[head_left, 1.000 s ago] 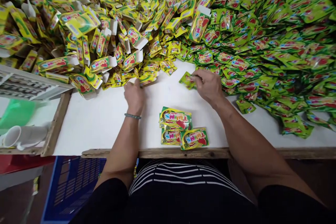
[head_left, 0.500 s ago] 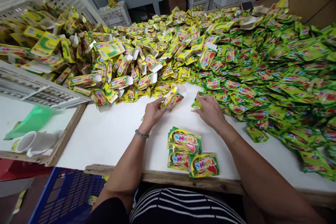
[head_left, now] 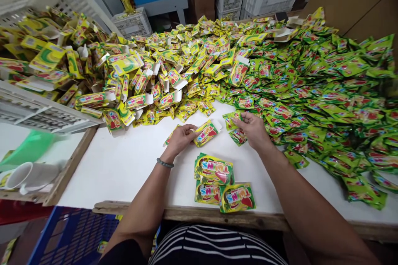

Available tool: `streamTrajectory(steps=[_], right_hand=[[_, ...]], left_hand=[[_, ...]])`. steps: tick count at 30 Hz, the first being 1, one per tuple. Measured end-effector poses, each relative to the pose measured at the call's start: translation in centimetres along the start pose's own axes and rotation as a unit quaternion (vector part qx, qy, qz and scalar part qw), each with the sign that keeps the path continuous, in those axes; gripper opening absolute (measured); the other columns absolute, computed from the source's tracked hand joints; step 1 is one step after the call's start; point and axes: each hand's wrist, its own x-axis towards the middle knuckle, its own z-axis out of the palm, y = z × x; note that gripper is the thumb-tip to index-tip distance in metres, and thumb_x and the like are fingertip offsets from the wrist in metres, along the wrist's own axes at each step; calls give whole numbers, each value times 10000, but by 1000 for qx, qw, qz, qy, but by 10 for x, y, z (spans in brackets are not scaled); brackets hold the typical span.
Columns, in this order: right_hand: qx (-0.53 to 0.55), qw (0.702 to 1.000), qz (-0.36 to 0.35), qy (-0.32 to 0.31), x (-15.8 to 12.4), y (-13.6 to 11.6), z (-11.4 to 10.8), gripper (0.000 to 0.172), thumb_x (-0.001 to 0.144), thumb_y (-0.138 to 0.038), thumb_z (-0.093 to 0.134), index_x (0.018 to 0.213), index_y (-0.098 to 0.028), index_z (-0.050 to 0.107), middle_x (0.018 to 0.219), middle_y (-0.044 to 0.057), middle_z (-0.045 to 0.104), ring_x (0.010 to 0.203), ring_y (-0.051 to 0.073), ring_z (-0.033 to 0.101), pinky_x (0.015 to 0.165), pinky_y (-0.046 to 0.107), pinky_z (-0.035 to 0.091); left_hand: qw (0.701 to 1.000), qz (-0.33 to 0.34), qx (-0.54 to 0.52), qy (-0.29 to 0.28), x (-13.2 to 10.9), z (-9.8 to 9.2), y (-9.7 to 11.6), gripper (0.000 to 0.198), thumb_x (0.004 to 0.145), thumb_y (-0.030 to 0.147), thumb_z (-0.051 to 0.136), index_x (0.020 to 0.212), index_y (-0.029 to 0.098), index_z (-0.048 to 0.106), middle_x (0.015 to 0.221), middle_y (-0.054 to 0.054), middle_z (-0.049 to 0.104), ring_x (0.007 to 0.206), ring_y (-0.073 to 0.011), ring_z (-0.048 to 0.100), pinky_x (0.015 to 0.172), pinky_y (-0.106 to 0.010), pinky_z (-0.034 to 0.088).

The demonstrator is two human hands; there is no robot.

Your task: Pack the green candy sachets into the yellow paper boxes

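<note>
My left hand [head_left: 182,140] is closed on a small yellow-green carton [head_left: 206,133], whose white end flap stands open toward the right. Behind that wrist, part of another carton [head_left: 169,136] shows on the table. Between the thumb and fingers of my right hand [head_left: 254,129] is a green sachet [head_left: 230,121], held a little to the right of the carton's open end. Just below it lies a second green sachet [head_left: 238,136], near my fingertips. Nearer to me, several flat cartons [head_left: 214,169] lie in overlapping piles, with one carton [head_left: 238,198] at the table's front edge.
Loose cartons [head_left: 168,76] are heaped at the back left, spilling from a white crate [head_left: 46,109]. A large heap of green sachets [head_left: 311,91] covers the right side. At left are a white mug [head_left: 32,176] and green plastic [head_left: 29,149]; a blue basket [head_left: 74,236] sits below.
My right hand has raised a sachet and now pinches it at its edge. The carton in my left hand has turned its printed face upward. The whole view has shifted slightly.
</note>
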Motion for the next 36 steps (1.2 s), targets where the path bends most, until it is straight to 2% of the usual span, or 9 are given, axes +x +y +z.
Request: streamTrajectory(steps=[4, 11, 16, 24, 26, 28, 30, 33, 36], right_hand=[[107, 992, 59, -21, -7, -5, 15, 370, 551, -473, 805, 740, -208, 629, 694, -10, 662, 594, 132, 576, 544, 261, 466], [86, 992, 46, -81, -17, -9, 26, 287, 590, -427, 791, 711, -210, 649, 666, -10, 661, 635, 161, 599, 663, 311, 490], [-12, 992, 30, -120, -16, -14, 26, 300, 626, -482, 746, 631, -206, 627, 595, -2, 618, 619, 172, 563, 577, 294, 440], [-137, 974, 10, -179, -6, -25, 46, 444, 658, -625, 661, 680, -182, 663, 608, -3, 626, 597, 150, 525, 550, 269, 372], [-169, 973, -7, -155, 8, -34, 53, 473, 713, -656, 596, 671, -188, 653, 639, 9, 637, 623, 159, 543, 589, 281, 390], [-242, 967, -31, -79, 30, -43, 63, 504, 773, -665, 524, 593, -201, 603, 617, 30, 616, 650, 183, 561, 630, 306, 403], [-338, 940, -41, -18, 55, -47, 76, 528, 797, -643, 520, 486, -218, 501, 590, 67, 587, 698, 229, 586, 670, 346, 418], [-412, 911, -8, -17, 84, -39, 98, 433, 657, -553, 725, 503, -230, 483, 686, 116, 620, 838, 296, 610, 743, 397, 450], [-396, 917, -45, -18, 91, -25, 107, 332, 552, -389, 816, 609, -220, 537, 779, 105, 643, 900, 292, 601, 804, 403, 460]], left_hand=[[995, -8, -98, -35, -3, 5, 5, 522, 581, 466, 828, 958, 132, 688, 653, 0, 654, 592, -113, 601, 575, -231, 488], [978, -38, -187, -78, -8, 27, 11, 495, 502, 339, 889, 895, 113, 690, 774, -49, 724, 640, -115, 637, 624, -226, 486], [978, -29, -203, -29, -7, 33, 11, 441, 508, 343, 885, 824, 111, 682, 744, -40, 722, 613, -111, 630, 611, -230, 481], [980, -14, -195, 32, -2, 21, 3, 438, 483, 351, 887, 783, 113, 673, 685, -17, 694, 570, -93, 601, 554, -209, 438], [977, -15, -205, 63, 1, 18, -1, 447, 469, 342, 890, 779, 118, 659, 640, 0, 674, 541, -86, 583, 531, -202, 416], [972, -15, -221, 85, 4, 16, -4, 454, 451, 331, 896, 764, 122, 643, 612, 14, 658, 525, -80, 571, 527, -199, 407], [967, -17, -235, 94, 6, 13, -6, 468, 434, 327, 901, 758, 126, 631, 610, 18, 656, 524, -83, 573, 537, -204, 415], [961, -25, -251, 109, 8, 9, -7, 494, 422, 348, 903, 767, 130, 625, 607, 17, 654, 524, -96, 580, 542, -219, 427], [957, -26, -259, 129, 7, 5, -6, 502, 411, 357, 902, 755, 136, 610, 585, 26, 635, 520, -102, 578, 536, -222, 422]])
